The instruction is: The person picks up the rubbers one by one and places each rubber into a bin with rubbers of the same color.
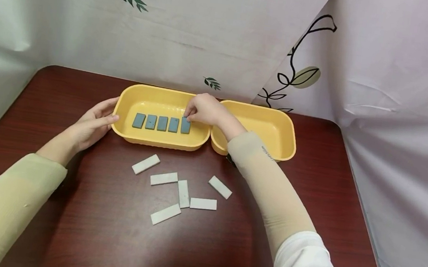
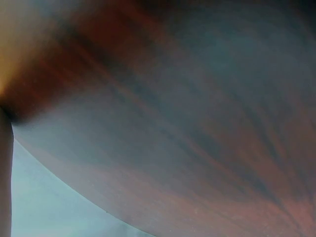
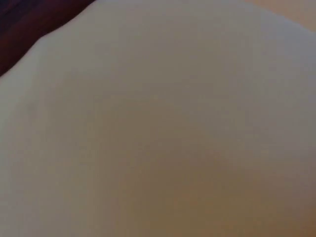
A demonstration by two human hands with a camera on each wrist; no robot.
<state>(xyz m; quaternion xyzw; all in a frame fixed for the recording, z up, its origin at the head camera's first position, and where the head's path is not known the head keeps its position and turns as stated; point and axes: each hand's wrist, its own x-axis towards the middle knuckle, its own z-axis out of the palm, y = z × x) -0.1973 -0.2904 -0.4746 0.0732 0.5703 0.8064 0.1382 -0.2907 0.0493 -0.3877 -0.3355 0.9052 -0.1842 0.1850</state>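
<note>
Blue tile (image 1: 185, 126) near frame centre, inside the yellow tray (image 1: 157, 142), and we're pinching it, right hand (image 1: 206, 109) on, left hand (image 1: 94, 123) spread against the tray's left end!

Clear, soft-lit head view, 2 dim, blurred wrist views

"What are the yellow trays (image 1: 159, 143) made of?"

"Smooth plastic by the look, with a soft gloss. The blue tiles (image 1: 162, 123) look matt, the white tiles (image 1: 164, 179) smooth."

"And the bench (image 1: 107, 236)?"

"Polished, wood-grained. The backdrop (image 1: 209, 31) looks like creased, faintly shiny sheeting."
</note>
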